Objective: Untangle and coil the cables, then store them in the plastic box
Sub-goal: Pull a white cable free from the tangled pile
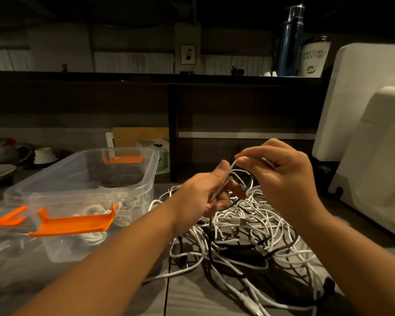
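Your left hand (206,195) and right hand (281,176) both pinch one white cable (232,165) above the tangled pile (249,226), right of the plastic box (82,190).

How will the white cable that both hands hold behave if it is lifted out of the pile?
Probably floppy: the white cable bends between the left hand and the right hand. It will likely drag neighbours along, since the pile is tangled. It seems light, being so thin.
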The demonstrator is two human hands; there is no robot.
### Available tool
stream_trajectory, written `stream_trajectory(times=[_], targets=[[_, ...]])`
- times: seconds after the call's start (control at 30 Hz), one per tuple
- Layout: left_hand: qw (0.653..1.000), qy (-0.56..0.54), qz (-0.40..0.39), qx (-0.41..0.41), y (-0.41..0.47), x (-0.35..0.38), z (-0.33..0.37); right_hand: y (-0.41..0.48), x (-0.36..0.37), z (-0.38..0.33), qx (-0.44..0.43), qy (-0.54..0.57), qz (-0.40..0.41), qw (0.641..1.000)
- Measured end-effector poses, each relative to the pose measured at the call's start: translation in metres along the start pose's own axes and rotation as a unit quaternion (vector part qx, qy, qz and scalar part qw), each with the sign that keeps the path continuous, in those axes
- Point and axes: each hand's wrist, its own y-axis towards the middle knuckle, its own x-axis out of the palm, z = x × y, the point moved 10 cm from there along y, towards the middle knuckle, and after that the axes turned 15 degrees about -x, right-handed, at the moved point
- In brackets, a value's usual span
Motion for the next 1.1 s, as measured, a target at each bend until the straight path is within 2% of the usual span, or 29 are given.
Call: stream_trajectory(times=[0.1,0.2,0.27,0.37,0.43,0.57,0.63,0.7,0.8,0.93,1.1], targets=[[0.999,-0.049,-0.020,-0.003,-0.001,0.003,0.001,0.001,-0.001,-0.001,0.003,0.013,0.007,1.000],[0.993,-0.102,-0.057,0.005,0.003,0.003,0.001,-0.002,0.001,0.017,0.055,0.031,0.008,0.998],[0.988,-0.133,-0.077,0.004,0.004,0.003,-0.001,-0.009,0.011,0.032,0.108,0.069,-0.017,0.992],[0.978,-0.188,-0.094,0.013,0.003,0.001,0.001,-0.026,0.037,0.053,0.214,0.140,-0.083,0.963],[0.971,-0.216,-0.098,0.027,0.000,-0.001,0.005,-0.038,0.050,0.057,0.250,0.129,-0.130,0.951],[0.962,-0.257,-0.080,0.048,-0.003,-0.009,0.009,-0.055,0.080,0.044,0.220,0.020,-0.283,0.933],[0.961,-0.265,-0.055,0.057,-0.004,-0.014,0.010,-0.058,0.090,0.031,0.204,-0.008,-0.324,0.924],[0.963,-0.263,-0.016,0.062,-0.004,-0.023,0.010,-0.057,0.095,0.017,0.144,-0.051,-0.362,0.920],[0.981,-0.163,0.061,0.083,-0.003,-0.036,0.010,-0.055,0.098,-0.001,0.058,-0.111,-0.402,0.907],[0.983,0.056,0.143,0.099,-0.005,-0.034,0.009,-0.043,0.090,-0.016,-0.013,-0.165,-0.384,0.908],[0.979,0.126,0.123,0.107,0.000,-0.024,0.005,-0.021,0.061,-0.031,-0.092,-0.180,-0.285,0.937]])
